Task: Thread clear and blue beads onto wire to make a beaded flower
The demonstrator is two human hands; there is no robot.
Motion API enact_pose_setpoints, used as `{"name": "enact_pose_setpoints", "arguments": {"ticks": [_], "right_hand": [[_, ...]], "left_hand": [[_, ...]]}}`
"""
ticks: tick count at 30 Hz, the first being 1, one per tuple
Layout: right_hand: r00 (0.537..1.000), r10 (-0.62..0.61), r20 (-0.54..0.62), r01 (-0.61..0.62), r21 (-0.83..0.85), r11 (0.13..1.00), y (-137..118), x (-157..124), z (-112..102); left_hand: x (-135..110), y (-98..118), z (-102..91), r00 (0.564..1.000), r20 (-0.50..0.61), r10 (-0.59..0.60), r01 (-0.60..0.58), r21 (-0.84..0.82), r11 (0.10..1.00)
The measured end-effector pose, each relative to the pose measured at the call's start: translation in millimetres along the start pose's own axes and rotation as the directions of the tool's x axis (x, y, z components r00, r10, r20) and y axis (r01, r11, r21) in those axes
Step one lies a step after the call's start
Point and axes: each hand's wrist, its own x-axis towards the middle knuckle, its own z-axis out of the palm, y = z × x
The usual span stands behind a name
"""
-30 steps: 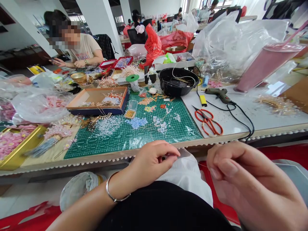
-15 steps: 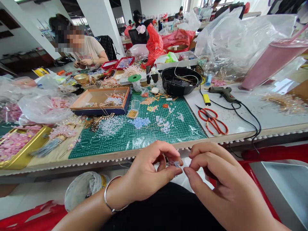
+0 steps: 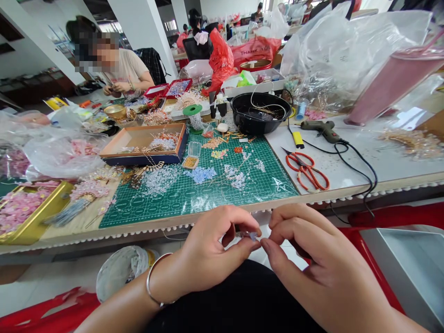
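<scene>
A short piece of thin wire with small clear beads point(image 3: 250, 235) is pinched between my left hand point(image 3: 215, 249) and my right hand point(image 3: 312, 263), just below the table edge and above my lap. Fingertips of both hands meet around it, hiding much of the wire. My left wrist carries a silver bangle point(image 3: 154, 283). Both hands are close together, over my black clothing point(image 3: 229, 300), a little nearer me than the green cutting mat point(image 3: 194, 203).
The mat bears scattered beads and wire sprays. To its right lie orange-handled scissors point(image 3: 307, 172), a hot glue gun point(image 3: 321, 129) with a black cord, and a black bowl point(image 3: 260, 113). A co-worker point(image 3: 121, 69) works across the table among plastic bags.
My right hand has come in from the right to meet my left hand at the beaded wire. The two hands have stayed close together over the last half second.
</scene>
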Motion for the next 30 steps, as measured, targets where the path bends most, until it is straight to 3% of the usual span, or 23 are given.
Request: {"name": "enact_pose_setpoints", "arguments": {"ticks": [8,13,17,24,28,30], "right_hand": [[1.000,0.002,0.004,-0.002,-0.018,1.000,2,1,0],[0.996,0.033,0.080,-0.030,-0.029,0.999,6,0,-1],[0.992,0.031,0.120,-0.019,-0.098,0.995,9,-2,-1],[0.942,0.117,0.315,-0.075,-0.145,0.987,15,-12,5],[0.950,0.110,0.293,-0.077,-0.122,0.990,19,-13,8],[0.967,0.098,0.236,-0.078,-0.095,0.992,21,-13,9]], "left_hand": [[2,1,-2.0,0.994,0.042,0.105,-0.110,0.124,0.986],[3,0,-2.2,0.988,0.099,0.114,-0.130,0.167,0.977],[3,1,-2.3,0.995,0.088,0.055,-0.069,0.169,0.983],[6,3,-1.7,0.987,0.152,-0.055,0.031,0.154,0.988],[8,5,-1.0,0.983,0.179,-0.048,0.023,0.140,0.990],[6,7,-1.3,0.991,0.134,0.006,-0.031,0.187,0.982]]}}
